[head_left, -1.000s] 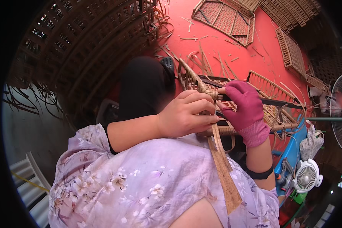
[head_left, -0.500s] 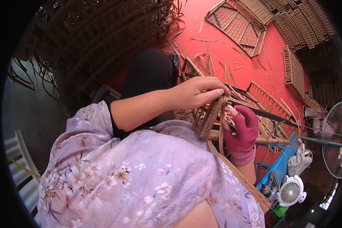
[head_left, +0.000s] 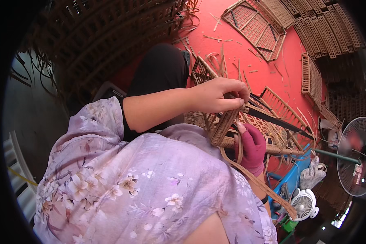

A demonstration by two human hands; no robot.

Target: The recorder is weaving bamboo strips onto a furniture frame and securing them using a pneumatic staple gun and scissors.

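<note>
A half-woven basket-like frame [head_left: 223, 129] of brown flat strips rests at my lap, its near corner raised. My bare left hand [head_left: 219, 95] is closed, thumb and fingertips pinching the strip wrapped at the top of that corner. Just below, my right hand [head_left: 253, 142], in a dark pink glove with bare fingertips, is closed round a brown weaving strip [head_left: 259, 184] beside the woven edge. The strip's long tail runs down across my lap to the lower right. A black bar [head_left: 278, 121] crosses the frame. The glove hides part of the strip.
Tall stacks of woven panels [head_left: 110, 44] stand at left and far right [head_left: 327, 30]. Another woven frame [head_left: 256, 30] lies on the red floor [head_left: 232, 49] among strip scraps. At right are a blue stool-like object [head_left: 295, 175], a small white fan [head_left: 304, 204] and a large fan [head_left: 357, 156].
My right hand has shifted left and slightly down, closer under the corner. My left fingers have curled more tightly at the top. The strip's tail now shows further out across my lap.
</note>
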